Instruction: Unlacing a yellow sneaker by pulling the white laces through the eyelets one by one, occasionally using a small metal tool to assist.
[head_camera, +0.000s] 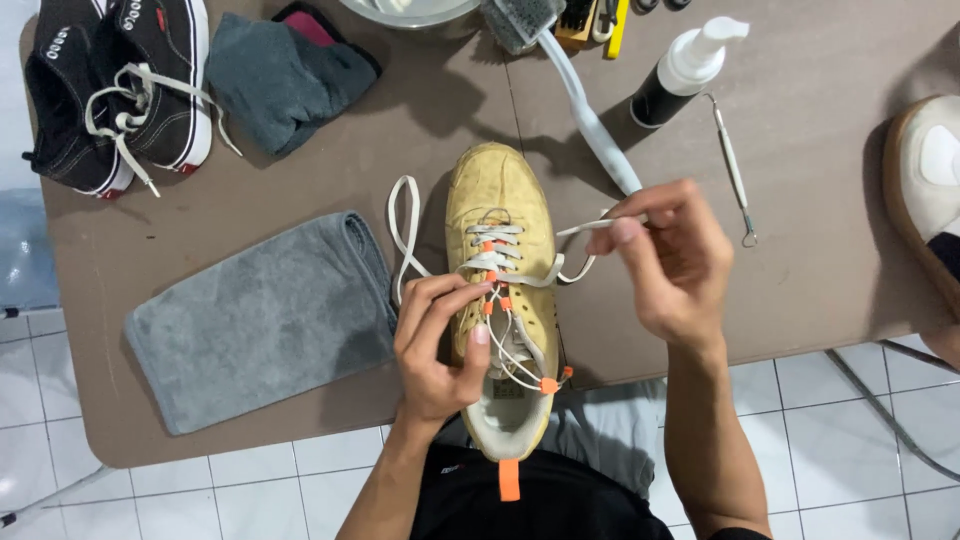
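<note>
Currently left hand (437, 345) pinches lace (497, 262) at the shoe (503, 290) eyelets, fingers curled. Right hand (668, 258) grips the lace end, pulled taut.

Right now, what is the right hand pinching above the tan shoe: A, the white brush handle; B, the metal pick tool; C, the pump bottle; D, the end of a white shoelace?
D: the right hand pinches the white shoelace pulled out sideways from the tan shoe, while the brush handle, metal pick tool and pump bottle lie untouched on the table.
</note>
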